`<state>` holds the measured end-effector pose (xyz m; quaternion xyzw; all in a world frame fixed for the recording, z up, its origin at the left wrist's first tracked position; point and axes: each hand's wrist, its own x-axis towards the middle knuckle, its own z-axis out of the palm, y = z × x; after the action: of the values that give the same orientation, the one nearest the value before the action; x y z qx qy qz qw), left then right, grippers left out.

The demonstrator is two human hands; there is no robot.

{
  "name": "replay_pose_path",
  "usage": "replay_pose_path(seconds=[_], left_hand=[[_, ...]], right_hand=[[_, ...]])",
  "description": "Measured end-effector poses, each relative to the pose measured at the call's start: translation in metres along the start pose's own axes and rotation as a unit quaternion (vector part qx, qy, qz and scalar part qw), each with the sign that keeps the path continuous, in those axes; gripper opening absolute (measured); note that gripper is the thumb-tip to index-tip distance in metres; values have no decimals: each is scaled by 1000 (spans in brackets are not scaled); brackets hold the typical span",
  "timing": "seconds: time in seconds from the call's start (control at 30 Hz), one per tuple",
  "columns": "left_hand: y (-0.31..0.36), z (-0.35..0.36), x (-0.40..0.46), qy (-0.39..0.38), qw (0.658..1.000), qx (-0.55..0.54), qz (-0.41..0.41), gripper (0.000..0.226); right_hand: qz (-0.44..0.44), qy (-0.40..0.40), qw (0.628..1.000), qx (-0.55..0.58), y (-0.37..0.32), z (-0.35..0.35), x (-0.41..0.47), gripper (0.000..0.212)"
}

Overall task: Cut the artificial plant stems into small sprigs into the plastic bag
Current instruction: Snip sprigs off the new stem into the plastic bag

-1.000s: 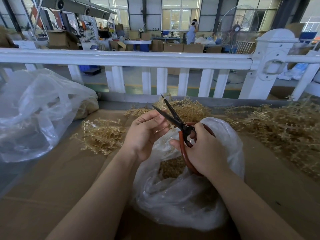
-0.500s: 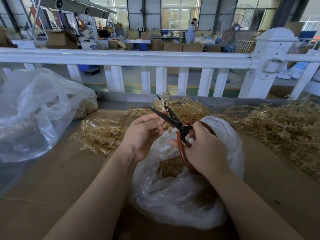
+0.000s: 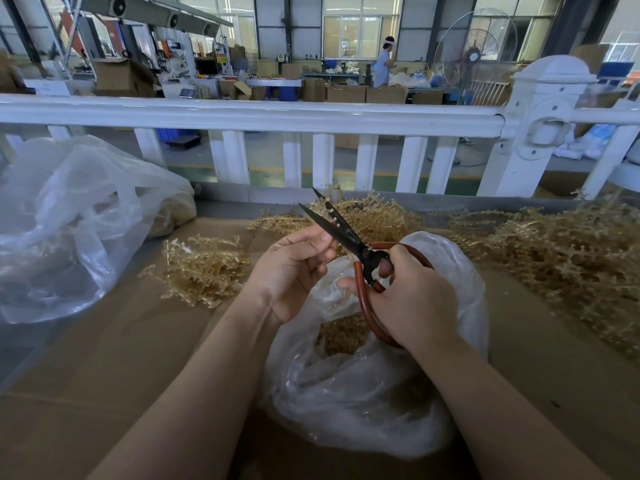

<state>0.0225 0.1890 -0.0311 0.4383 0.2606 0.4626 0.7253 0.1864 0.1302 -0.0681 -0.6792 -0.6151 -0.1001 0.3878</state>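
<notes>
Scissors (image 3: 341,233), gripped in the right hand (image 3: 412,299), now gape around a stem (image 3: 330,211) that the left hand (image 3: 294,271) has pinched up, so another sprig should fall into the bag (image 3: 363,393).

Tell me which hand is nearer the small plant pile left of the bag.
Left. The left hand sits just right of the small pile; the right hand, gripping the scissors, is farther right over the bag.
</notes>
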Motion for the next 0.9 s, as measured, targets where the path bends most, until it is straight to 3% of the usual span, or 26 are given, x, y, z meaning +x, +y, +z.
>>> replay_pose_path(seconds=[0.47, 0.9], left_hand=[[0, 2, 0, -1, 1000, 7, 8, 13], [6, -6, 0, -1, 987, 114, 114, 9]], right_hand=[[-12, 10, 999, 37, -1, -3, -1, 64], [-12, -3, 1000, 25, 3, 0, 1, 64]])
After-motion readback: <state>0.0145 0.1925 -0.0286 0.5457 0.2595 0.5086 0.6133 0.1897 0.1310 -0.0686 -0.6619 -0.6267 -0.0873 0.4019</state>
